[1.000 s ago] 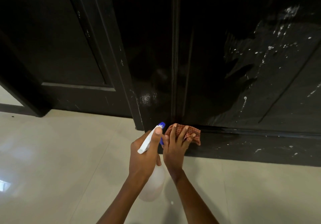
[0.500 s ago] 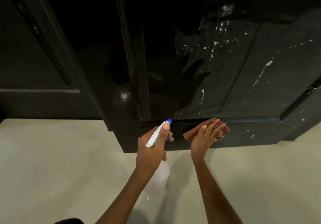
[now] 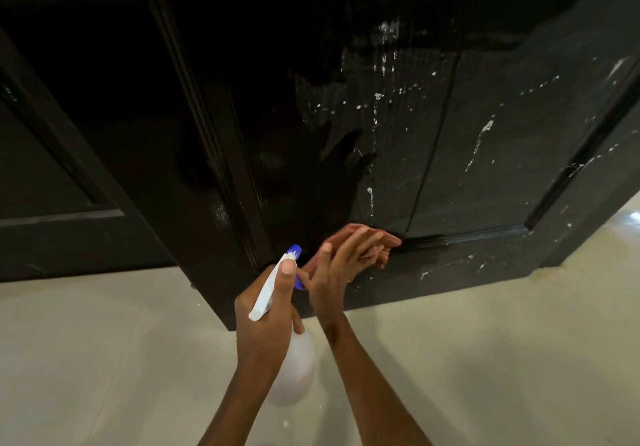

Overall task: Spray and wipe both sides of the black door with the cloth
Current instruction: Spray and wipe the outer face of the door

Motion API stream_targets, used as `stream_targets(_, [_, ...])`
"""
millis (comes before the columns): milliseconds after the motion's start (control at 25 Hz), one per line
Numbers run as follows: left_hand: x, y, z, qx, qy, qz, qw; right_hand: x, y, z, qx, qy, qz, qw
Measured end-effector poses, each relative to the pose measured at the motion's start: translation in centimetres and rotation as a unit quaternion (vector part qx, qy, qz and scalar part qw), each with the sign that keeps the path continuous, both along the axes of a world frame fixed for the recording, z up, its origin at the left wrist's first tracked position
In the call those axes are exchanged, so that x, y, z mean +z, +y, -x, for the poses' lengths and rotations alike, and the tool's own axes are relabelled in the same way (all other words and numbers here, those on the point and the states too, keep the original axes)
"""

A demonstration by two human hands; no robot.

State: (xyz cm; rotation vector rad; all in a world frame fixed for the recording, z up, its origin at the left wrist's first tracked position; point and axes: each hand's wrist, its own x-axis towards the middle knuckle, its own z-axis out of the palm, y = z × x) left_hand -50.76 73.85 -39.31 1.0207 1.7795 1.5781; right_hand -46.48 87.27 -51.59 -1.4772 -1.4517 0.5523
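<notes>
The black door fills the upper view, its lower panel wet and speckled with white drips. My right hand presses a reddish checked cloth against the moulding at the bottom of the panel; most of the cloth is hidden under the fingers. My left hand holds a white spray bottle by the neck, its blue nozzle pointing at the door just left of the cloth.
A black door frame and a second dark panel stand to the left. Pale glossy floor tiles spread below, with a few white droplets near the bottle.
My right hand with the cloth slid right along the bottom moulding and now sits close to the bottle again. The view shifted, showing more of the door's right edge.
</notes>
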Motion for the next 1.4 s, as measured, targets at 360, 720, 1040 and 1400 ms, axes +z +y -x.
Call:
stream_targets(360, [0.3, 0.6, 0.1, -0.016, 0.014, -0.016, 1.000, 1.6, 5.8, -10.3, -0.068, -0.204, -0.261, 0.941])
stream_targets(720, [2.2, 0.1, 0.8, 0.034, -0.011, -0.055, 0.998, 4.7, 2.6, -2.1, -0.007, -0.113, -0.208, 0.972])
stream_targets(1040, [8.1, 0.9, 1.0, -0.002, 0.044, -0.130, 0.990, 9.8, 8.5, -12.4, -0.082, -0.205, -0.329, 0.918])
stream_targets(1400, [11.3, 0.9, 0.8, 0.012, 0.040, -0.152, 0.987, 16.6, 4.7, -6.7, -0.076, -0.063, -0.224, 0.970])
